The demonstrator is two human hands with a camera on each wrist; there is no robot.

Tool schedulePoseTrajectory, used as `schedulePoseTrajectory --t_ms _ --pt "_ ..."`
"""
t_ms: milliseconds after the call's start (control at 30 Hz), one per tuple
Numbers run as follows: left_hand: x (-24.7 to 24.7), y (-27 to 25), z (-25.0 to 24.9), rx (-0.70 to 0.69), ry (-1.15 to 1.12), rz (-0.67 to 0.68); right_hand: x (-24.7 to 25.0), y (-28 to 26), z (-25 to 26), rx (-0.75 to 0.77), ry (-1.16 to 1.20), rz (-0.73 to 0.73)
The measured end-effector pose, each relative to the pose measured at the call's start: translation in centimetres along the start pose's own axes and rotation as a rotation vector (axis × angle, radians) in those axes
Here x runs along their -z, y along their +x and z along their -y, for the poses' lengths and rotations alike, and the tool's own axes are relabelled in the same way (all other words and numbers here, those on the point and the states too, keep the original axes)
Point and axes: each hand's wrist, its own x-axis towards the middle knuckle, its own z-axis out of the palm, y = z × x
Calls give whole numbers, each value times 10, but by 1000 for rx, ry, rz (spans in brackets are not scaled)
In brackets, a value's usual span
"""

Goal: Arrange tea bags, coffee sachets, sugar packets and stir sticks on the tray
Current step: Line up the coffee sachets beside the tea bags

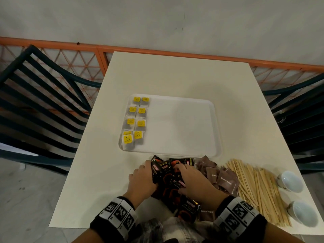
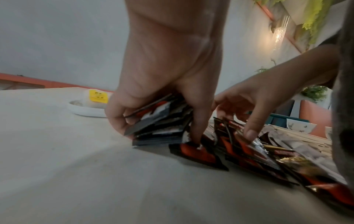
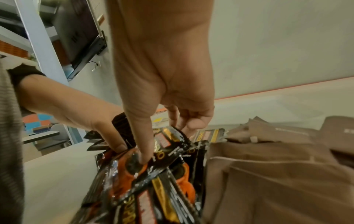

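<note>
Both hands worked the pile of coffee sachets (image 1: 172, 183) at the near table edge. The left hand (image 1: 142, 181) had its fingers curled round a fanned stack of them, gripped edge-on; the right hand (image 1: 194, 179) lay over the loose ones, thumb and fingertips pressing down, though I could not tell whether it had pinched one free. Just to the right sat the brown sugar packets (image 1: 220, 176), then the stir sticks (image 1: 257, 188) in a loose spread, with two white bowls (image 1: 289, 180) beyond. Farther off, the tray (image 1: 214, 109) held only the tea bags (image 1: 135, 120), in two columns along its left side. I judged the coffee step was in hand: next, squaring the stack and carrying it to the bare tray beside the tea.
</note>
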Motion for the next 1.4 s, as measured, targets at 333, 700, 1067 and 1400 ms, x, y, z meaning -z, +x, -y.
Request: schedulePoseTrajectory --t_ms 333,700,1067,1400 --pt "31 0 34 -20 -647 221 44 -8 -12 69 252 66" --pt "66 -6 25 -69 -1325 384 78 14 38 309 421 106" --pt "76 -7 19 -80 -1427 541 73 27 62 292 405 -203" --pt "76 -1 29 -92 -1306 510 19 -23 -6 156 -212 98"
